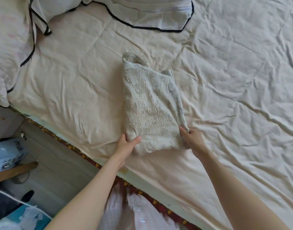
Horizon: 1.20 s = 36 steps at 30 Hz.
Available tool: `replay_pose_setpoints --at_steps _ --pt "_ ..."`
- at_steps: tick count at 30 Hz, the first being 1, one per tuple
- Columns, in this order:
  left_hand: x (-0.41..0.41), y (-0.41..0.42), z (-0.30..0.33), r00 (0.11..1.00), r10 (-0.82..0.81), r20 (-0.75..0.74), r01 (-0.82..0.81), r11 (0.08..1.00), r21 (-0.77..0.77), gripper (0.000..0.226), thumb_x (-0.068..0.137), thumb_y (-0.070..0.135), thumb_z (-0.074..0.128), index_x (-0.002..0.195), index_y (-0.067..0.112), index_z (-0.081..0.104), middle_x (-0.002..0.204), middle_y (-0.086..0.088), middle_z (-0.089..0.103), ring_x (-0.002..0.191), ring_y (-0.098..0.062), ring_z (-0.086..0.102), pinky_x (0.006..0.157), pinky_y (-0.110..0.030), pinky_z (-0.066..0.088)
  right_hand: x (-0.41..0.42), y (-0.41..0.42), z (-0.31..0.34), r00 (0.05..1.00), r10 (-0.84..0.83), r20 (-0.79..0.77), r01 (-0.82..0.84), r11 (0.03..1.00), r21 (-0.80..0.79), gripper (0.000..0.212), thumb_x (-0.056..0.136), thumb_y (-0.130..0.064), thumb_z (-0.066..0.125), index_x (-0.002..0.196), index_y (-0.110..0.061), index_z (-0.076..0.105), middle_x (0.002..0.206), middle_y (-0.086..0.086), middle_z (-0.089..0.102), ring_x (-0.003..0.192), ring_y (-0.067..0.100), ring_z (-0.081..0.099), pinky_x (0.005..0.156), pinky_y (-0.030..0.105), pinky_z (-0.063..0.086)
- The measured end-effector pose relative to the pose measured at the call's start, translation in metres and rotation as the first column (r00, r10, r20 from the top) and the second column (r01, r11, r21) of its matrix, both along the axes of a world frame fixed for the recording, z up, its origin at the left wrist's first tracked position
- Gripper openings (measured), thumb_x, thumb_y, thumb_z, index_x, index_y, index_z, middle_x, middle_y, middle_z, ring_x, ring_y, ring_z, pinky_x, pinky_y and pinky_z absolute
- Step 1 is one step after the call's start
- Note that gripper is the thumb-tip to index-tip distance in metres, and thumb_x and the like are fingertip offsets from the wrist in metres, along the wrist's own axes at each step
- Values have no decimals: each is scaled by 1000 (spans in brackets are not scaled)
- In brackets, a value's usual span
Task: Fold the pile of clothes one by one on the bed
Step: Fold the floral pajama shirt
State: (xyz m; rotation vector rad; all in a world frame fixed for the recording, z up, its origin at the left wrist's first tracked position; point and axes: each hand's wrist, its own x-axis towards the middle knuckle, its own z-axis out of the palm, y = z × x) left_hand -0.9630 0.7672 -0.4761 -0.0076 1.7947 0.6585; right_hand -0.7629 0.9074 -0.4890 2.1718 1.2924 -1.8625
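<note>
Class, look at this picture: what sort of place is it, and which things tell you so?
Most likely a bedroom: a wide bed with a wrinkled cream sheet, white black-piped pillows, and a partly folded pale patterned garment.

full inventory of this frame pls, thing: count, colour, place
garment: 1, pale grey with a flower print, folded into a long strip, mid-bed
bed sheet: 1, cream, wrinkled, covers the bed
pillows: 2 in view, white with black piping, top and top left
plastic bag: 1, light blue, on the floor, left
wooden piece: 1, brown, lower left; cannot tell what it is
left hand: 1, grips the garment's near left corner
right hand: 1, grips the garment's near right corner
</note>
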Motion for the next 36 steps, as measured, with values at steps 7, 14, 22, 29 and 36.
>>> replay_pose_setpoints --at_steps 7,14,22,29,36 --pt "-15 -51 33 938 67 340 -37 995 -92 73 75 31 74 138 12 43 121 -2 63 109 -19 60 100 -46 45 20 -43 33 988 -100 -120 41 906 -422 23 95 -22 57 98 0 61 81 8 68 68 20 67 57 29 54" --pt "-51 -41 67 923 -27 383 59 996 -73 66 72 37 73 128 10 52 114 -10 68 100 -28 67 82 -47 56 14 -31 65 981 -163 -102 110 911 -397 17 85 -15 68 87 1 62 71 10 69 54 15 67 45 25 52" --pt "-99 51 66 991 30 -128 2 969 248 37 95 41 52 121 16 56 98 -6 67 85 -17 65 78 -31 54 -46 52 59 808 -377 -452 258 917 -304 23 99 -32 47 107 -11 56 76 7 62 69 17 62 63 27 56" --pt "-88 79 1 960 -52 -276 70 996 54 77 84 61 53 142 14 32 138 -4 43 118 -18 49 98 -35 43 -73 60 6 984 175 27 -176 954 244 37 91 -41 56 119 -17 60 101 1 61 83 9 60 61 16 47" --pt "-87 85 -8 989 66 -135 -36 976 213 41 94 47 50 124 19 54 119 2 62 108 -13 58 84 -25 47 -82 53 0 957 -125 -261 92 987 -134 40 96 -30 53 131 -10 49 121 9 62 108 25 62 92 43 52"
